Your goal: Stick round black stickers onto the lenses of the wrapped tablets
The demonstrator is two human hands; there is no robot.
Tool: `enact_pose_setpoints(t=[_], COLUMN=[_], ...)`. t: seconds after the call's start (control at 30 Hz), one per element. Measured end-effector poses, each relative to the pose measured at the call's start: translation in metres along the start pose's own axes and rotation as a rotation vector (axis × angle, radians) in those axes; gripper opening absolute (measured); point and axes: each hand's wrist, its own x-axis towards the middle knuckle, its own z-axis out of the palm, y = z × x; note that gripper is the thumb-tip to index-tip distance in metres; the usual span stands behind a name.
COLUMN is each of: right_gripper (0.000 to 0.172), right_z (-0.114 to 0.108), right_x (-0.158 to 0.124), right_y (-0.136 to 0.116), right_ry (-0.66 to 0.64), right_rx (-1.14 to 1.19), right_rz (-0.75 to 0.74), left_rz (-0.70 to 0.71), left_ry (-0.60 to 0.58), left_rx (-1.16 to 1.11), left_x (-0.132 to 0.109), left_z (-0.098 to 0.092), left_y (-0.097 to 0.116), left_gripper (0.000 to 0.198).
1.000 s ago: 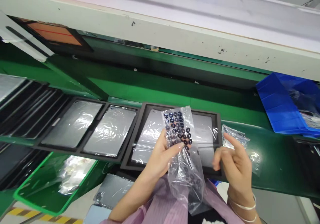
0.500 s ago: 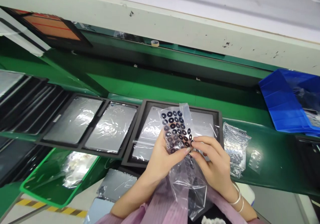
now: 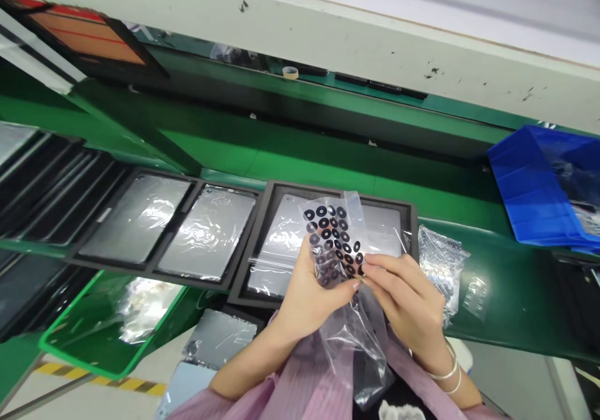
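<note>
My left hand (image 3: 307, 298) is closed on a clear sheet of black rings (image 3: 335, 233), its thumb lying across the lower part. My right hand (image 3: 412, 295) pinches at the sheet's right edge, fingertips close to my left thumb; what lies between those fingertips is too small to make out. A clear plastic bag (image 3: 349, 339) hangs below both hands, over my lap. Behind the sheet, a dark foam tray (image 3: 412, 220) holds flat silvery panels in clear film, partly covered by my hands.
On the left lies another foam tray (image 3: 152, 273) with two film-wrapped panels, beside stacked dark trays (image 3: 56, 201). A green bin (image 3: 79, 339) with plastic film sits below. To the right are a bubble-wrap pouch (image 3: 440, 270), a small clear sheet (image 3: 477, 297) and a blue bin (image 3: 515, 189).
The view has shifted slightly. My right hand has turned a little, its fingertips still at the sheet's right edge. My left hand keeps its hold on the sheet.
</note>
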Motion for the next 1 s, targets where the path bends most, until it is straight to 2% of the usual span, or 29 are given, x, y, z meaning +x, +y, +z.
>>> enact_pose_setpoints(t=[0.13, 0.23, 0.5, 0.63, 0.77, 0.9, 1.0], right_gripper=[0.025, 0.025, 0.025, 0.020, 0.016, 0.011, 0.014], right_z=[0.001, 0.002, 0.006, 0.014, 0.025, 0.033, 0.035], right_x=[-0.001, 0.000, 0.000, 0.003, 0.012, 0.020, 0.021], right_y=[0.002, 0.005, 0.008, 0.016, 0.029, 0.037, 0.039], right_ry=[-0.005, -0.013, -0.006, -0.029, -0.061, -0.168, -0.168], right_rx=[0.031, 0.074, 0.124, 0.148, 0.216, 0.215, 0.168], right_rz=[-0.002, 0.000, 0.054, 0.081, 0.110, 0.073, 0.052], left_rz=[-0.003, -0.018, -0.022, -0.032, -0.120, -0.197, -0.192], left_ry=[0.072, 0.059, 0.083, 0.068, 0.120, 0.177, 0.175], left_rx=[0.018, 0.009, 0.047, 0.040, -0.053, -0.157, -0.192], left_x=[-0.002, -0.002, 0.001, 0.006, 0.014, 0.018, 0.020], left_z=[0.003, 0.004, 0.002, -0.005, -0.014, -0.018, -0.019], left_y=[0.005, 0.007, 0.007, -0.002, -0.019, -0.029, -0.032], left_gripper=[0.050, 0.045, 0.051, 0.044, 0.043, 0.047, 0.048])
